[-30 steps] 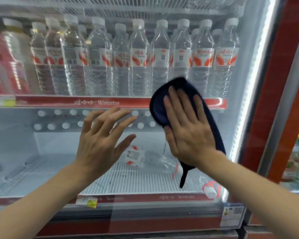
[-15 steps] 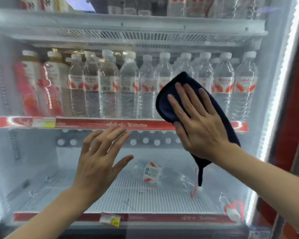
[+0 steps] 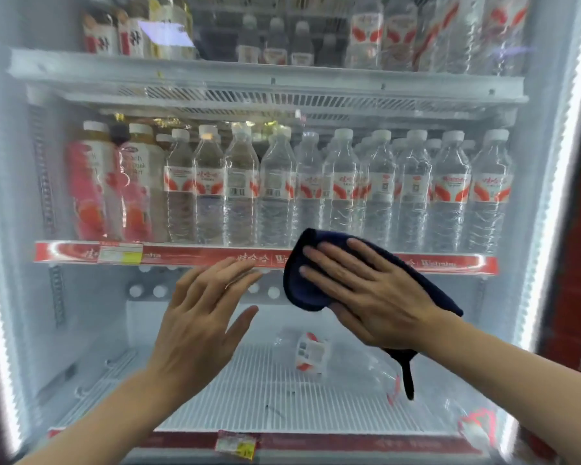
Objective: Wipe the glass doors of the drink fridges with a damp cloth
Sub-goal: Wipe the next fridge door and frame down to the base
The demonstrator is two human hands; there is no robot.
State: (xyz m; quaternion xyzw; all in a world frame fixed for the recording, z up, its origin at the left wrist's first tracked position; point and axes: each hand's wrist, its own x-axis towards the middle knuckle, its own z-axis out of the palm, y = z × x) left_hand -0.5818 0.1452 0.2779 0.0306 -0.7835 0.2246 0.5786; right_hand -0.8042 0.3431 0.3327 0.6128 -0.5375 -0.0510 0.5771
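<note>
The dark blue cloth (image 3: 316,293) lies flat against the glass door (image 3: 81,330) of the drink fridge, at the level of the red shelf strip (image 3: 195,258) and right of the door's centre. The right hand (image 3: 366,293) presses it to the glass with an open, flat palm and spread fingers pointing left; the hand does not clench the cloth but pins it under the palm. A narrow tail of the cloth hangs down below the wrist. The left hand (image 3: 198,323) is held just left of the cloth, fingers extended and loosely together, palm toward the glass, holding nothing; whether it touches the glass cannot be determined. Behind the door, the middle shelf carries a row of upright water bottles (image 3: 342,189) with white caps and red-and-white labels, with two pink-labelled drink bottles (image 3: 111,186) at its left end. On the white wire shelf (image 3: 249,397) below, one water bottle (image 3: 316,354) lies on its side. A yellow price tag (image 3: 119,253) sits on the red strip at left. Lit white strips (image 3: 560,162) run vertically along both door edges.
</note>
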